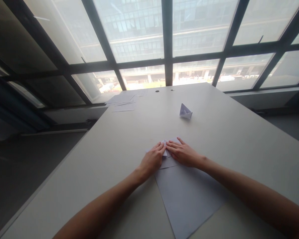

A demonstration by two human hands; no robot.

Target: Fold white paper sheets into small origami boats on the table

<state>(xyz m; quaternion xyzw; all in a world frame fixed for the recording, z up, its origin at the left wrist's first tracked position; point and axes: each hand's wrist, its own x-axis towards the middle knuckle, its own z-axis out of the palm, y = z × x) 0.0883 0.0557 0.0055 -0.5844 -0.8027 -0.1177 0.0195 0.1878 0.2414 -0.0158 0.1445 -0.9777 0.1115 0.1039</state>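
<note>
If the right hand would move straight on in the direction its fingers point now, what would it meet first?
Probably the left hand: the right hand points toward it across the folded paper, though whether their fingertips touch is hard to tell.

Resting the fingers of the left hand (153, 158) and the right hand (183, 154) flat on folded paper (167, 162), fingertips almost meeting, midway along a white worktop (109, 156). At five o'clock from there, a larger flat sheet (186, 199); hard to tell whether tucked beneath the folded paper or merely edge to edge. At one o'clock, well apart, a small pointed paper shape (185, 113), peak upward. At eleven o'clock, near the far-left edge, overlapping loose sheets (122, 98). At twelve o'clock, past the far end, dark-framed windows (139, 30).
</note>
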